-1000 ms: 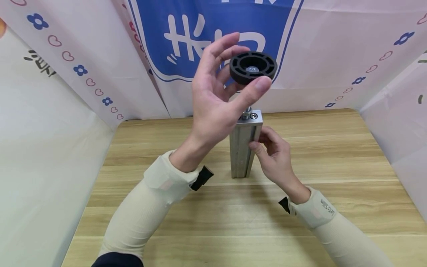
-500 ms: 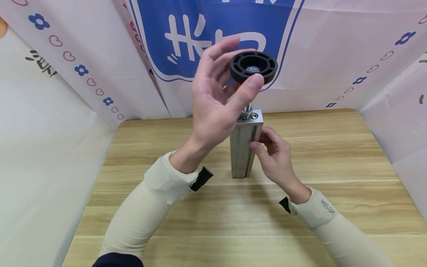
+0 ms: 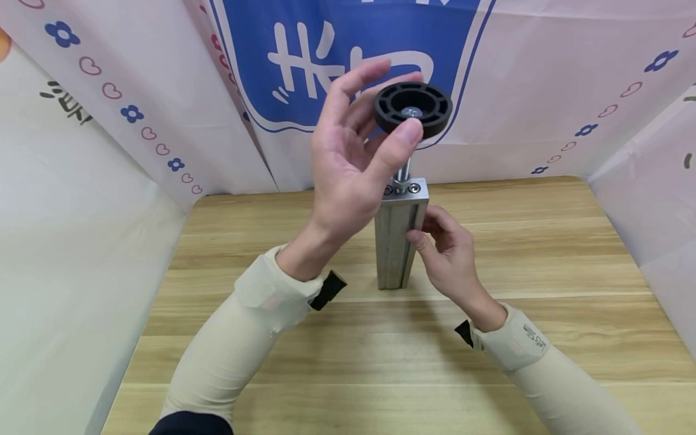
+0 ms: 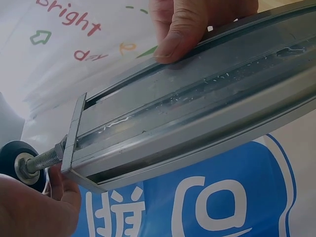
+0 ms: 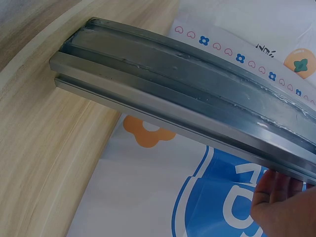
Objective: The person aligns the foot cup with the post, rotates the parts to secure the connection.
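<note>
A silver aluminium profile point(image 3: 393, 241) stands upright on the table, with an end plate and screws on top. From this plate rises a threaded stem point(image 4: 47, 160) that carries a black round levelling foot point(image 3: 435, 121), its hollow ribbed underside facing up. My left hand point(image 3: 348, 157) holds the foot by its rim, thumb at the near side and fingers behind. Lower down, my right hand point(image 3: 448, 257) grips the profile's right side between thumb and fingers. In the right wrist view, the profile's bottom end point(image 5: 74, 54) meets the tabletop.
The wood-grain table point(image 3: 326, 374) is enclosed by white printed sheets, and a blue sign point(image 3: 348, 36) hangs at the back. Both forearms wear pale sleeves point(image 3: 234, 344), with a small black wrist device point(image 3: 328, 290) on the left one.
My left thumb has slid leftward along the foot's rim, and the fingers behind have shifted to the right. More of the stem shows. My right hand and the profile stay put.
</note>
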The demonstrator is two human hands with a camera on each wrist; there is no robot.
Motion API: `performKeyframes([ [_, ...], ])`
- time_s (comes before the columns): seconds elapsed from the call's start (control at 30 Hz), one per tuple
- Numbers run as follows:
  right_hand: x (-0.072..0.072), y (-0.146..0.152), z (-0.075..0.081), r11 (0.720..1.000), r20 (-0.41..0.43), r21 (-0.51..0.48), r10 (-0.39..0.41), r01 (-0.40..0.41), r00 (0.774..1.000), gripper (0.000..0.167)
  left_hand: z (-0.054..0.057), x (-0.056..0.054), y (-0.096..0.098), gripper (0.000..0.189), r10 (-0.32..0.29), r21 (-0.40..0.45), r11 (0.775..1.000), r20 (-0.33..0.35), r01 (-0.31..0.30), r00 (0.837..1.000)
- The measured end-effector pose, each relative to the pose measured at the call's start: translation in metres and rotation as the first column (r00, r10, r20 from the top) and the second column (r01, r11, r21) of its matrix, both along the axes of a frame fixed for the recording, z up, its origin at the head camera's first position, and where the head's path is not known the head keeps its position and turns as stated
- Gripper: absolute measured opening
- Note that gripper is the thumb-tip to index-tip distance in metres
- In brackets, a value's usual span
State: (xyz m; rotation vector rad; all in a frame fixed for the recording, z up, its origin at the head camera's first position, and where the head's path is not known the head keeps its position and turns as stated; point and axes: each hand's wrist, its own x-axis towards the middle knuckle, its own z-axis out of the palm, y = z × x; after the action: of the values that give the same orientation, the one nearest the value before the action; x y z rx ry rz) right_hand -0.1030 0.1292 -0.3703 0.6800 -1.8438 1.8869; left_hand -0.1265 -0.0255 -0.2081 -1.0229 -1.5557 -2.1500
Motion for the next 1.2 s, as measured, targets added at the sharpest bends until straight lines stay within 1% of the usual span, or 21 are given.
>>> performKeyframes([
  [0.07,-0.0001,-0.0002,-0.0001,1.0,-0.003,-0.004,0.001,-0.001,1.0,0.062,0.0,-0.0006,0.0,0.058,0.012,-0.013,1.0,-0.002,-0.012,1.0],
  [0.27,-0.0001,-0.0013,0.0008,1.0,-0.017,-0.015,0.007,-0.007,1.0,0.061,0.0005,-0.003,0.0002,0.068,0.091,-0.065,0.994,-0.028,-0.092,0.995],
  [0.5,0.0001,-0.0016,0.001,1.0,-0.016,-0.016,0.007,-0.007,1.0,0.06,0.0023,-0.0037,0.0005,0.075,0.111,-0.091,0.989,-0.037,-0.114,0.993],
  [0.7,0.0001,-0.001,0.0002,1.0,-0.01,-0.003,0.005,-0.005,1.0,0.061,0.0018,-0.002,0.0005,0.067,0.13,-0.092,0.987,-0.032,-0.133,0.991],
  [0.83,0.0001,-0.0009,-0.0002,1.0,-0.011,-0.006,0.007,-0.007,1.0,0.06,0.0006,-0.0015,-0.0003,0.062,0.13,-0.093,0.987,-0.038,-0.133,0.991],
  [0.97,0.0005,-0.0006,-0.0004,1.0,-0.008,-0.005,0.005,-0.005,1.0,0.06,-0.0005,-0.0012,-0.0018,0.059,0.114,-0.088,0.989,-0.042,-0.117,0.993],
  [1.2,-0.0001,0.0003,-0.0016,1.0,0.004,0.008,0.0,0.0,1.0,0.061,-0.0022,-0.0017,-0.0013,0.052,0.036,0.005,0.999,-0.023,-0.035,0.999],
])
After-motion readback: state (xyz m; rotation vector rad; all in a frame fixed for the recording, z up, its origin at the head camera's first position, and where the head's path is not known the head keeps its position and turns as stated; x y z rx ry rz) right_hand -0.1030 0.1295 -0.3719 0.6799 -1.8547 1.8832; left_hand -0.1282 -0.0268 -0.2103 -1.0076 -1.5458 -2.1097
